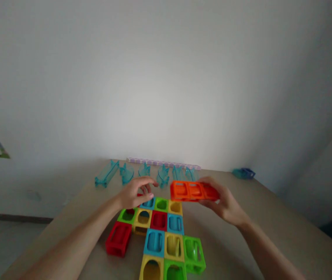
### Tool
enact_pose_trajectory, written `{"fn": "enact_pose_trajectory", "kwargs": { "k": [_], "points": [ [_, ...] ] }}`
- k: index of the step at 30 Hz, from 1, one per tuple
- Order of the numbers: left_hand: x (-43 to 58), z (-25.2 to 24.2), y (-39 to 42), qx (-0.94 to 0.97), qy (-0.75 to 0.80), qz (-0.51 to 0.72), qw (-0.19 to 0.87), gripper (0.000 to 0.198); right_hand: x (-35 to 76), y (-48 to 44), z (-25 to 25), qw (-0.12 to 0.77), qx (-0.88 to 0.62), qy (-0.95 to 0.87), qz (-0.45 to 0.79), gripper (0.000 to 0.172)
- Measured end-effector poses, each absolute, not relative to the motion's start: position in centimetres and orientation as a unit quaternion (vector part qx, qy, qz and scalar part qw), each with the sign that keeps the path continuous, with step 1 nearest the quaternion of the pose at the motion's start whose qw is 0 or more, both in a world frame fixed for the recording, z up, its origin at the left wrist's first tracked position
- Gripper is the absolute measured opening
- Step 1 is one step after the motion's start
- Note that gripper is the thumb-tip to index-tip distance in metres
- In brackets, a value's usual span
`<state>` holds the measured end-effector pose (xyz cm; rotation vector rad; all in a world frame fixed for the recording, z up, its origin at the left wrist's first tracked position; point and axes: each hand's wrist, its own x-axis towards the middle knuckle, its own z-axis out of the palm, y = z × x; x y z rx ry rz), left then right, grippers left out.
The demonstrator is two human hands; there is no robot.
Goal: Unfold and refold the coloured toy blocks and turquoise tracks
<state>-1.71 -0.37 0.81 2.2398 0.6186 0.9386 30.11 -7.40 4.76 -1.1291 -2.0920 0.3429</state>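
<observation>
My right hand (222,200) grips the right end of an orange block (189,191) made of joined hollow sections, held above the table. Fingers curved and apart, my left hand (136,192) hovers over the far left part of a layout of joined hollow cube blocks (159,221) in red, blue, yellow and green. Nothing shows between its fingers; whether they touch the blocks underneath I cannot tell. A red block (119,239) stands at the layout's left side, and a green block (194,253) at its right.
Along the back of the table (224,241) lie several clear blue track pieces (107,174), in front of a purple-and-white patterned strip (162,163). Dark blue and teal pieces (244,173) rest at the far right corner. A wall (166,85) rises behind the table.
</observation>
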Motion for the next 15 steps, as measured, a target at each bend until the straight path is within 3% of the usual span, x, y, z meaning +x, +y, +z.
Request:
{"fn": "enact_pose_trajectory", "kwargs": {
  "k": [4, 7, 15],
  "points": [
    [-1.8, 0.4, 0.1, 0.860, 0.259, 0.305, 0.318, 0.021, 38.9, -8.8, 3.1, 0.312, -0.481, -0.809, 0.128, 0.036],
    [-1.7, 0.3, 0.2, 0.859, 0.273, 0.293, 0.319, 0.020, 44.2, -9.2, 1.0, 0.306, -0.527, -0.786, 0.101, 0.047],
    [-2.1, -0.3, 0.9, 0.816, 0.282, 0.311, 0.398, 0.023, 48.5, -9.6, -2.0, 0.292, -0.561, -0.771, 0.073, 0.059]
  ]
}}
